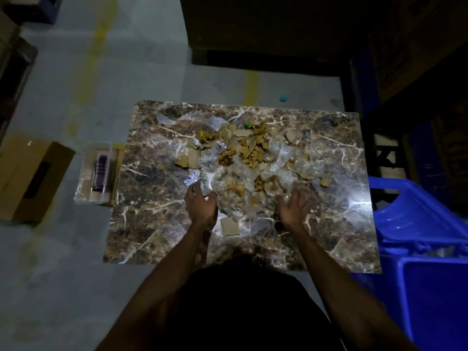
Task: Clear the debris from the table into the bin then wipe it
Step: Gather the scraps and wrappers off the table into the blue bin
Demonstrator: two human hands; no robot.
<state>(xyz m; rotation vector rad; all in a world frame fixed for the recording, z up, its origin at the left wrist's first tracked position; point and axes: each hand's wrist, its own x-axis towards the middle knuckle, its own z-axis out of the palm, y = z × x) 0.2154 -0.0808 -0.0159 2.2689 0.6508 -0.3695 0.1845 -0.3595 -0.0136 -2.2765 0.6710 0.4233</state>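
Note:
A heap of debris, torn cardboard scraps mixed with crumpled clear plastic, covers the middle of the brown marble table. My left hand hovers at the near left edge of the heap, fingers apart and curved, touching the plastic. On the near right side my right hand is spread open with the palm turned inward. A single square cardboard piece lies on the table between my wrists. The blue bin stands on the floor right of the table.
A brown cardboard box and a clear packet with a purple item lie on the grey floor left of the table. Dark crates and boxes stand behind and to the right. A small teal cap lies on the floor beyond the table.

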